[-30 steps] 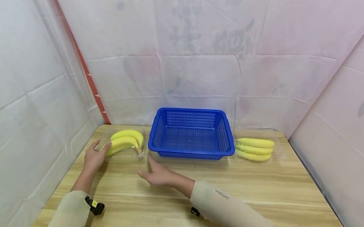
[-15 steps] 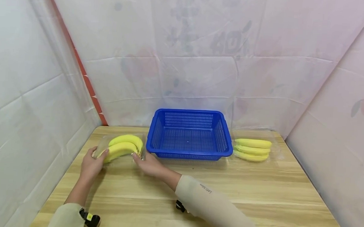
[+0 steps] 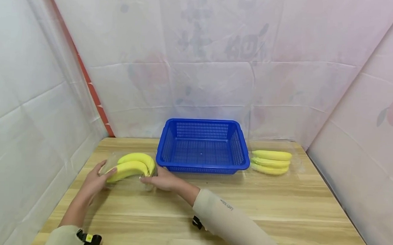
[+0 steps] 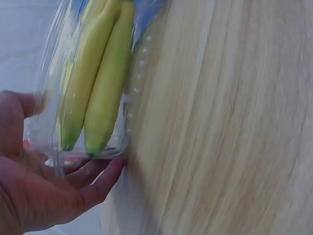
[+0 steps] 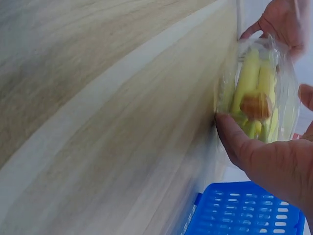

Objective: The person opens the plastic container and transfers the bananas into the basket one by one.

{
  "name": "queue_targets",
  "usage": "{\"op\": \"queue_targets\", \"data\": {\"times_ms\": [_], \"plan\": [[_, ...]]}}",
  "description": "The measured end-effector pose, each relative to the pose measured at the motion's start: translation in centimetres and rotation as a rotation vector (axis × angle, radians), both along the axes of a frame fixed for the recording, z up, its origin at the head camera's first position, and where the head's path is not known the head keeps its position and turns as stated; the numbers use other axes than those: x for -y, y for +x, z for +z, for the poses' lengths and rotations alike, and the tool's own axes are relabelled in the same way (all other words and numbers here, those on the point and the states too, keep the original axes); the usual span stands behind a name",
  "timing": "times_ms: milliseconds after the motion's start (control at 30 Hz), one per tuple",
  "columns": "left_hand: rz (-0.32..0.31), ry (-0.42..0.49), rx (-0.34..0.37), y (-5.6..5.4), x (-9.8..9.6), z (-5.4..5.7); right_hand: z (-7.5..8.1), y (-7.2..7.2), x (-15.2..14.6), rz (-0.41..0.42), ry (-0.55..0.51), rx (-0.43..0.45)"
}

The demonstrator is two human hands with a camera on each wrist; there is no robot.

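Wooden table (image 3: pixel 245 208), one, under the basket. Blue basket (image 3: pixel 202 166), one. First boxed bananas (image 3: pixel 128 168), just left of the basket; second boxed bananas (image 3: pixel 270 162), just right. Left hand (image 3: pixel 94 181), gripping the first boxed bananas' end farther from the basket; right hand (image 3: pixel 163 179), gripping the nearer. Step, I judge: taking hold; next calls for level two-handed support.
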State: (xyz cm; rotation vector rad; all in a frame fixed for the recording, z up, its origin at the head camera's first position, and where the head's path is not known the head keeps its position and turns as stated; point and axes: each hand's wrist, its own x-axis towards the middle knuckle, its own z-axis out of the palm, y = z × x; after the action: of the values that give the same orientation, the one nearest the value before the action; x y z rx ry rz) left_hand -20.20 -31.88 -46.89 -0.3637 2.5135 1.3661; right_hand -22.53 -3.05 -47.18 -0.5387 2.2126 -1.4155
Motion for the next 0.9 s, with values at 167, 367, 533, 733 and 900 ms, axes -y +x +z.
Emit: {"op": "queue_targets", "data": {"times_ms": [167, 367, 533, 733, 900], "plan": [[-0.108, -0.011, 0.027, -0.1, 0.5, 0.0, 0.2, 0.1, -0.5, 0.053, 0.007, 0.020], [-0.212, 0.008, 0.077, 0.1, 1.5, -0.1, 0.2, 0.8, -1.3, 0.101, 0.051, 0.059], [-0.287, -0.006, 0.099, 0.2, 2.0, 0.0, 0.0, 1.7, -2.0, 0.125, 0.083, 0.057], [-0.323, 0.038, 0.138, 1.0, 1.6, 0.5, 0.0, 3.1, -3.1, 0.120, 0.122, 0.075], [-0.328, 0.039, 0.135, 1.7, 1.1, 0.6, -0.1, 4.3, -3.6, 0.115, 0.095, 0.064]]}}
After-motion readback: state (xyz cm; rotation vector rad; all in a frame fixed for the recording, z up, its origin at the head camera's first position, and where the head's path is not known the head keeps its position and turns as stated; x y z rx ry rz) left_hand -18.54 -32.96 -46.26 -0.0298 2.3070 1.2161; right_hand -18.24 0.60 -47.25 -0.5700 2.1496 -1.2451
